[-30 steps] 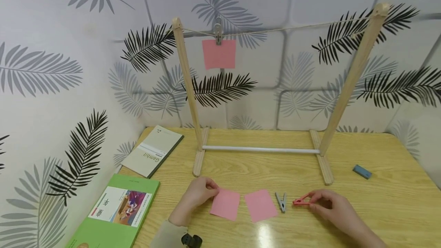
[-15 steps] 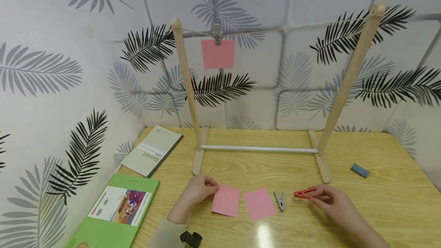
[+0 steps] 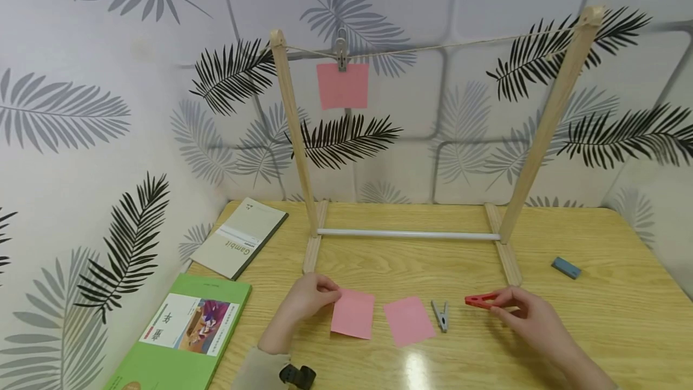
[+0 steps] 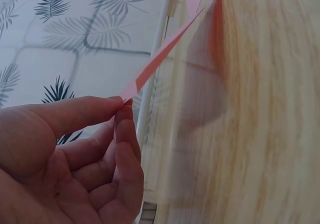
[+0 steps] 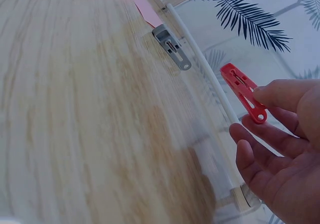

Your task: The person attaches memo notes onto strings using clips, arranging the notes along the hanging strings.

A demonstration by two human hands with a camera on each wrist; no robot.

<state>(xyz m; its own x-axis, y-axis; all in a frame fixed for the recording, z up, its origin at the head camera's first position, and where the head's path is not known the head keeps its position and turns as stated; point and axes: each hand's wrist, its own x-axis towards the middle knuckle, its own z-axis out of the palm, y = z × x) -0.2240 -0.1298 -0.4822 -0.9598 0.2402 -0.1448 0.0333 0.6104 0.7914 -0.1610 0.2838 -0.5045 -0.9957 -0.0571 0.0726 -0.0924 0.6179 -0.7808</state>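
My left hand (image 3: 306,301) pinches the upper left corner of a pink paper square (image 3: 353,315) between thumb and forefinger; in the left wrist view the paper (image 4: 160,59) slants up off the table at the held corner. A second pink square (image 3: 409,321) lies flat to its right, with a grey clothespin (image 3: 441,318) beside it. My right hand (image 3: 533,321) holds a red clothespin (image 3: 479,300) by its handle end, above the table. Its nose points left toward the grey one, as the right wrist view shows of the red clothespin (image 5: 242,91).
Behind the hands stands a wooden frame (image 3: 295,137) with a string (image 3: 444,46) across its top. A metal clip (image 3: 341,53) there holds another pink square (image 3: 343,88). Two books, one grey (image 3: 240,238) and one green (image 3: 162,354), lie left; a blue block (image 3: 566,268) lies right.
My right hand has raised the red clothespin off the table and turned it slightly. The paper's left-hand corner has lifted and shifted slightly up with my left hand.
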